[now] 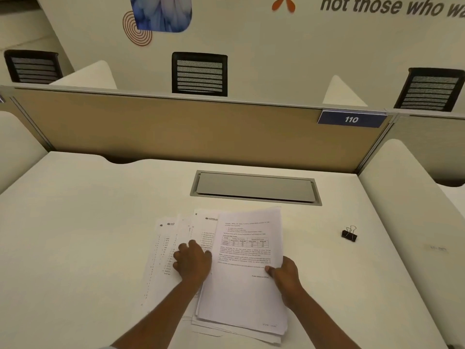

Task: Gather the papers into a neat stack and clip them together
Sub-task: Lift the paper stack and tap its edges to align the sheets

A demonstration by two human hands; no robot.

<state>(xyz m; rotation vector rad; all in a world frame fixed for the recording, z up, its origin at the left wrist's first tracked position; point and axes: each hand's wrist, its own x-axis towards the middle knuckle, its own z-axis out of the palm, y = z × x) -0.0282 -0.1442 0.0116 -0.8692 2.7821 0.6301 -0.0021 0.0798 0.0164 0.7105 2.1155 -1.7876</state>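
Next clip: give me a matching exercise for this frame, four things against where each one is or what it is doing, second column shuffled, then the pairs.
Things
1. left hand
2. right hand
3. binder clip
4. metal flap

Places or states
A. alone on the desk, right of the papers
B. pinching the right edge of the top sheets
C. set into the desk, beyond the papers
D. flat on the fanned sheets

Pairs: 1-D, 2-B, 3-A, 4-C

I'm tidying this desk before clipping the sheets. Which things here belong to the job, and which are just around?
Job: papers, binder clip, left hand, right hand.
Just around: cable hatch, number plate 110, partition, chairs.
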